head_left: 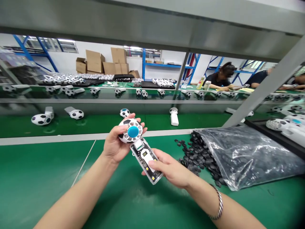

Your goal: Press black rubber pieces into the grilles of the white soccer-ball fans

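Observation:
Between both hands, above the green worktop, is a handheld mini fan (133, 131) with a round soccer-ball head and a blue centre disc. Fingers of my left hand (116, 143) wrap round the ball head, the thumb lying on its front grille. My right hand (169, 167) grips the fan's clear-cased handle (147, 162), thumb pressed on the white panel. Through that case a dark circuit board and small yellow parts show. The handle slants down to the right. Right of my hands, many small black pieces (199, 152) spill from a clear plastic bag (252, 152).
Beyond the worktop (47, 178), more soccer-ball fans (41, 119) lie spaced along a green belt (102, 122). A slanted metal post (262, 86) and a black tray (276, 133) with white fans stand right. Co-workers (220, 78) sit across at the far right. An overhead beam crosses the top.

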The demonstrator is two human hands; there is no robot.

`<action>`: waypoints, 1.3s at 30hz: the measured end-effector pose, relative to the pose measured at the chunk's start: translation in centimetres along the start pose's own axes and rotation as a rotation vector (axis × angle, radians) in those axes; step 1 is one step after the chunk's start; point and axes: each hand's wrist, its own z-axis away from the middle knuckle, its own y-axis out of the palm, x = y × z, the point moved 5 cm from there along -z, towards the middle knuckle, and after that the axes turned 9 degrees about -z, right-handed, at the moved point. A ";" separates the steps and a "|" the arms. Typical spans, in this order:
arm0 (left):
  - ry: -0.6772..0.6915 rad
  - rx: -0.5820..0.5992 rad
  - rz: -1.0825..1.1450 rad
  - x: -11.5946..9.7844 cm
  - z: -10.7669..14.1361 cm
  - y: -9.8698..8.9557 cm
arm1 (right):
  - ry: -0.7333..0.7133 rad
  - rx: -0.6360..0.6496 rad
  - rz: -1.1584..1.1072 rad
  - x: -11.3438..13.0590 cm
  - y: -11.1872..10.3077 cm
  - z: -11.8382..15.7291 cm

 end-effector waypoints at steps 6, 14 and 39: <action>-0.010 -0.176 -0.004 -0.2 -2.0 -2.8 | 0.023 -0.118 -0.095 -0.6 -1.1 -0.8; -0.177 -0.612 -0.183 2.7 -4.9 -13.5 | -0.012 -0.305 -0.115 -0.8 -4.2 -1.6; -0.092 -0.104 -0.248 0.9 3.0 1.3 | -0.054 0.057 -0.079 2.1 1.0 1.8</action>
